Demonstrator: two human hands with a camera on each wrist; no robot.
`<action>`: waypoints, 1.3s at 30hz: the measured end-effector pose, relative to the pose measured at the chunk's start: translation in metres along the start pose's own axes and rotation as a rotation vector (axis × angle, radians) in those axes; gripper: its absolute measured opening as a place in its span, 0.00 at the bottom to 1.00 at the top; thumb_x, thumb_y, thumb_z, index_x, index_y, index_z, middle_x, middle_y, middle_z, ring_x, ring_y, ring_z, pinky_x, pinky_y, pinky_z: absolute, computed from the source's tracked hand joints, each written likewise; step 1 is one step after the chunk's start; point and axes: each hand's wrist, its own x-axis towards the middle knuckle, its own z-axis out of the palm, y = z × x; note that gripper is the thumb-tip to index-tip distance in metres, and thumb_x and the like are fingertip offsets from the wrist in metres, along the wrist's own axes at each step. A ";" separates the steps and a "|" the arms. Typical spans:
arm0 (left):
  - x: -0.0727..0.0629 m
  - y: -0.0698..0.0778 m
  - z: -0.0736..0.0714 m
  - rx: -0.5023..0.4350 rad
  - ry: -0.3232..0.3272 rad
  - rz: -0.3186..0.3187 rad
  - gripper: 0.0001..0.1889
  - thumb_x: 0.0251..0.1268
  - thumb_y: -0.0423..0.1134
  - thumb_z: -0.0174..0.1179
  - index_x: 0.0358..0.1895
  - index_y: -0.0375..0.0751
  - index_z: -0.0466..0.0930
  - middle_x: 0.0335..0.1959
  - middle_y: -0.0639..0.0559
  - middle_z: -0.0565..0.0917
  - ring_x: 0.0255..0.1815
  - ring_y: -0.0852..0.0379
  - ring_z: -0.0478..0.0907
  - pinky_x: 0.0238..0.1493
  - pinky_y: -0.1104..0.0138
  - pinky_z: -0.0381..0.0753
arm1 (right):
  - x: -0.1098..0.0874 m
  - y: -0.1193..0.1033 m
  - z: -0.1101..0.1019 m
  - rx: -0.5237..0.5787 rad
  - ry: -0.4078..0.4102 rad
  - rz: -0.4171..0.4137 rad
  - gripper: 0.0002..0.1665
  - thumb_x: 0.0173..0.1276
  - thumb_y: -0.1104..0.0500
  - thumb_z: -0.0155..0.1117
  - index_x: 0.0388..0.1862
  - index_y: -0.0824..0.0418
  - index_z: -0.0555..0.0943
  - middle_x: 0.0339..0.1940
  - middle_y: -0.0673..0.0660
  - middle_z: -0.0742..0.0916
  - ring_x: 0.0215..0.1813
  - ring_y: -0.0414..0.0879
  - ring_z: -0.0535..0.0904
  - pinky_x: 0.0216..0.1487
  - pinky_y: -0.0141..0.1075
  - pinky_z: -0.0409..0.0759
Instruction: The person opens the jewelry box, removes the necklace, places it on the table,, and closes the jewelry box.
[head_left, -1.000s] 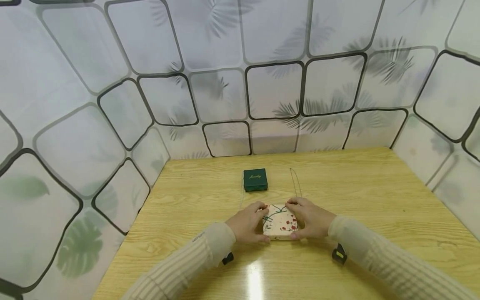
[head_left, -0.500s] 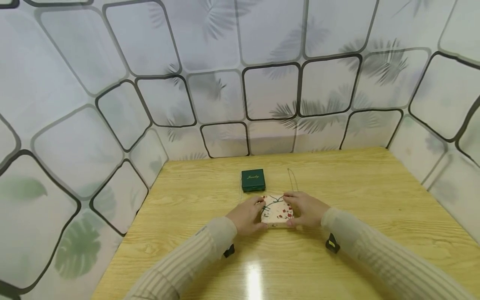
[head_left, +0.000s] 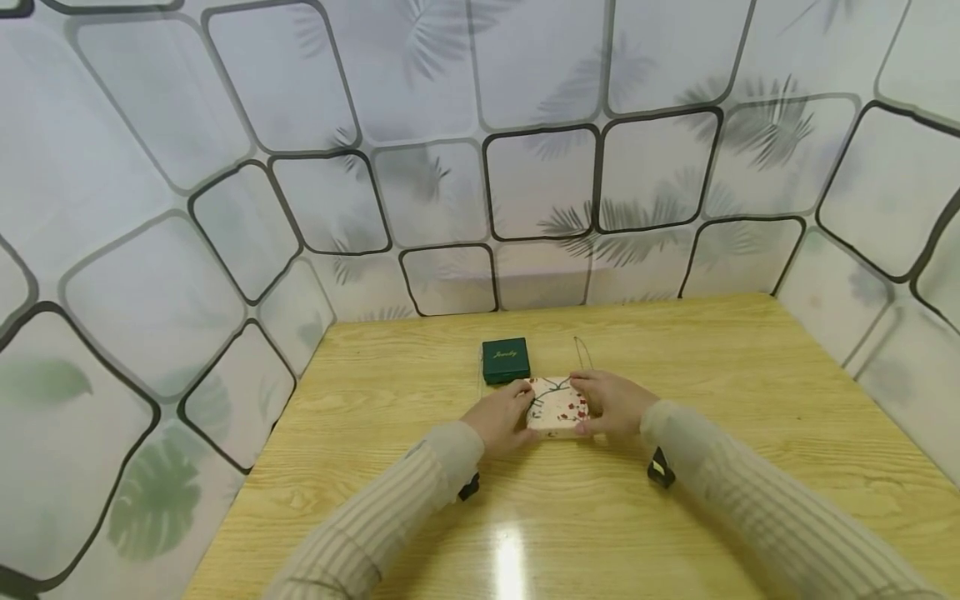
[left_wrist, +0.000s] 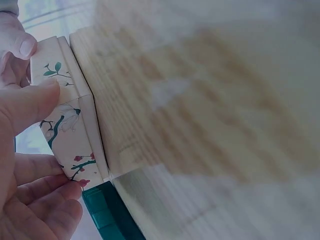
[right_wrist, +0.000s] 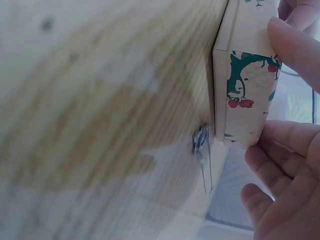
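A cream gift box printed with green branches and red blossoms lies on the table in front of the person. The left hand grips its left side, thumb at the front and fingertips at the back corner; the left wrist view shows this side of the floral box. Opposite, the right hand holds the other side, with the thumb on the near face. Just behind the floral box stands a dark green jewelry box with gold lettering.
A thin chain necklace lies behind the right hand; its silvery cluster shows beside the floral box in the right wrist view. Another fine chain runs left of the green box. Patterned fabric walls surround the wooden table.
Both hands have moved the floral box away from the person, closer to the green box. The grip looks the same, and the green box has stayed put.
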 end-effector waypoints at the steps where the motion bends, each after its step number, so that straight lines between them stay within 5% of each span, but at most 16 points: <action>1: 0.002 0.000 0.000 0.001 -0.006 -0.006 0.40 0.67 0.62 0.52 0.73 0.37 0.60 0.71 0.48 0.61 0.68 0.55 0.65 0.64 0.65 0.69 | 0.001 0.002 0.000 0.003 0.000 0.004 0.55 0.58 0.33 0.66 0.72 0.69 0.63 0.73 0.65 0.65 0.72 0.62 0.60 0.69 0.55 0.59; 11: 0.020 -0.002 -0.002 0.098 -0.033 -0.019 0.40 0.67 0.63 0.51 0.72 0.37 0.61 0.71 0.48 0.61 0.68 0.56 0.65 0.64 0.68 0.68 | 0.009 0.012 -0.006 0.009 -0.021 0.027 0.56 0.58 0.34 0.66 0.72 0.71 0.61 0.73 0.67 0.63 0.72 0.64 0.59 0.69 0.55 0.59; 17: 0.026 0.000 -0.006 0.071 -0.058 -0.032 0.40 0.65 0.63 0.52 0.72 0.38 0.62 0.70 0.49 0.63 0.67 0.56 0.66 0.63 0.67 0.69 | 0.011 0.013 -0.008 0.013 -0.034 0.042 0.56 0.59 0.35 0.66 0.73 0.70 0.60 0.74 0.66 0.63 0.73 0.63 0.58 0.69 0.55 0.58; 27: 0.030 0.003 -0.009 0.067 -0.083 -0.068 0.40 0.67 0.63 0.51 0.73 0.39 0.60 0.71 0.49 0.61 0.67 0.55 0.66 0.63 0.66 0.69 | 0.013 0.019 -0.009 0.034 -0.031 0.049 0.56 0.59 0.34 0.66 0.73 0.69 0.61 0.74 0.65 0.62 0.73 0.62 0.57 0.69 0.55 0.59; 39: 0.028 0.001 -0.005 0.073 -0.034 -0.055 0.39 0.66 0.63 0.51 0.72 0.40 0.63 0.70 0.47 0.62 0.66 0.55 0.66 0.62 0.67 0.71 | 0.014 0.020 -0.007 0.040 -0.018 0.040 0.55 0.59 0.36 0.68 0.72 0.70 0.61 0.74 0.65 0.63 0.73 0.63 0.57 0.70 0.55 0.58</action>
